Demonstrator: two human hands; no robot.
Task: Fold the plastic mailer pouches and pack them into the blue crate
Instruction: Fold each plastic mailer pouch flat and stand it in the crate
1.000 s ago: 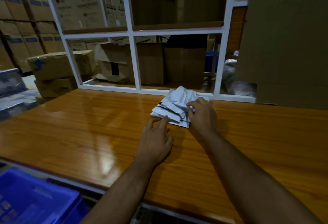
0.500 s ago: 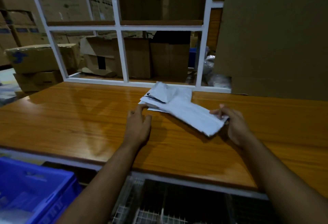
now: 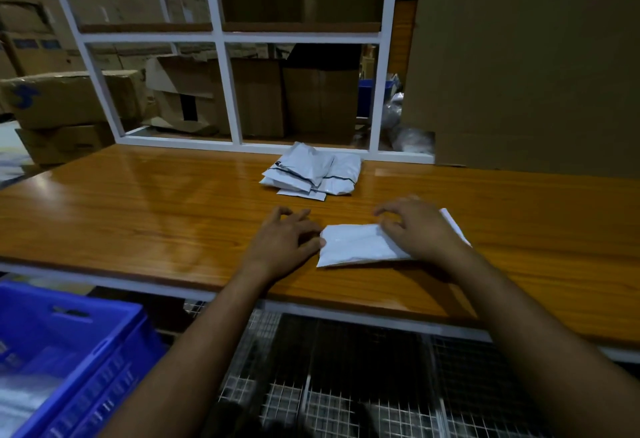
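Flat now, white mailer pouch (image 3: 356, 245), smooth, right hand (image 3: 420, 229) pressing it

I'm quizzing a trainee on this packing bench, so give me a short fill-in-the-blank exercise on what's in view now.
1. The right hand rests on a single white ____ on the wooden table.
2. The crate at lower left is coloured ____.
3. The pile of pouches lies ____ the hands, near the white frame.

Missing: pouch; blue; beyond

one pouch (image 3: 360, 245) now off the pile (image 3: 311, 172), under both hands (image 3: 420, 226)
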